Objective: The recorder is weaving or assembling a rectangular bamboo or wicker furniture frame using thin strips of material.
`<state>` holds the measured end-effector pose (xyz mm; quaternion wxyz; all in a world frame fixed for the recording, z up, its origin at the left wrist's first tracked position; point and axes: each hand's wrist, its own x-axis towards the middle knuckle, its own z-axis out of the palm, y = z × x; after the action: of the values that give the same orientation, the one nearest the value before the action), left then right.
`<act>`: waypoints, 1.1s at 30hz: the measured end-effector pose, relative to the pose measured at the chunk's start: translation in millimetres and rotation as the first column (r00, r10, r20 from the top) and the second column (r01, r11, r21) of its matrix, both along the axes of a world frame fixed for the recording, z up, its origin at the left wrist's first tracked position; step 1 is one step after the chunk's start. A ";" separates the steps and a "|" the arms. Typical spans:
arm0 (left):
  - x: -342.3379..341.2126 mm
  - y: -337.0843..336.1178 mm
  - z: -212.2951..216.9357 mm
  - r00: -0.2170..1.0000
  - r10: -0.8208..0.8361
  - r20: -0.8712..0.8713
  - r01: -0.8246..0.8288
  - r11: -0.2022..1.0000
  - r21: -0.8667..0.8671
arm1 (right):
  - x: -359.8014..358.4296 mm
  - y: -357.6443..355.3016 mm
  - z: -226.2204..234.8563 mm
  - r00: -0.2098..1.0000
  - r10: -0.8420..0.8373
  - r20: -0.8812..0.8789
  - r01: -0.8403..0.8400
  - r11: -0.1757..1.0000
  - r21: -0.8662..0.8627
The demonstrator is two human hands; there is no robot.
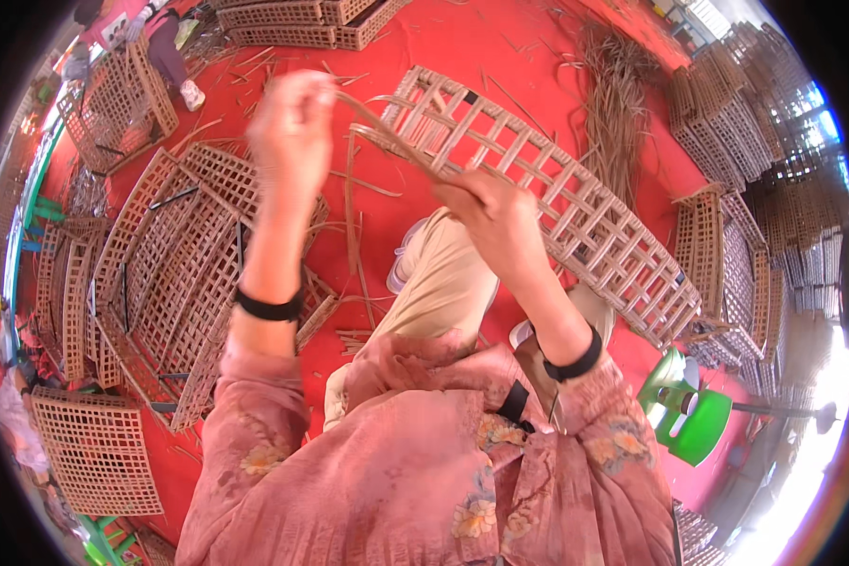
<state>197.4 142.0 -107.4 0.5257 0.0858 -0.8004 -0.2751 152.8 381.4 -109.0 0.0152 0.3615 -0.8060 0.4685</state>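
Strip: one flat brown strip (391, 138) is in the air between the two hands, slanting from the right fingers up to the left hand.
Right grip: the right hand (495, 212) pinches the strip between thumb and curled fingers, with the back of the hand turned mostly upward.
Left grip: the fingers of the left hand (295, 118) look curled, and the strip reaches their edge; the blur is strong, so I cannot tell if they pinch it.
Strip's handling: I judge it light and springy, easy to bend along its flat side, but it may split if it is twisted sharply. A good hold is on the flat faces, close to the part being guided.
Panel: a long woven panel (585, 226) extends from beyond the right grip to its right side. I judge it stiff and rather light, best held by its thick rim; I cannot tell if the right hand touches it.
Left arm: the forearm stretches almost straight away from the body, with this hand farther out than the right one.
Right arm: the forearm slants inward, the elbow near the body; a black band (575, 356) is around the wrist.
Around the grips: a large woven basket (174, 274) is left of the left hand; loose strips (618, 104) lie beyond the right hand, to its right.
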 end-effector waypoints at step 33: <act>-49.6 82.5 -97.3 0.950 -0.211 0.228 0.184 0.974 0.134 | -17.6 19.3 -55.8 0.935 -0.347 0.072 0.309 0.899 0.312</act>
<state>147.7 224.5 -204.7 0.3888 0.0667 -0.8464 -0.3578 135.2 400.7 -164.8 -0.0111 0.1884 -0.9155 0.3553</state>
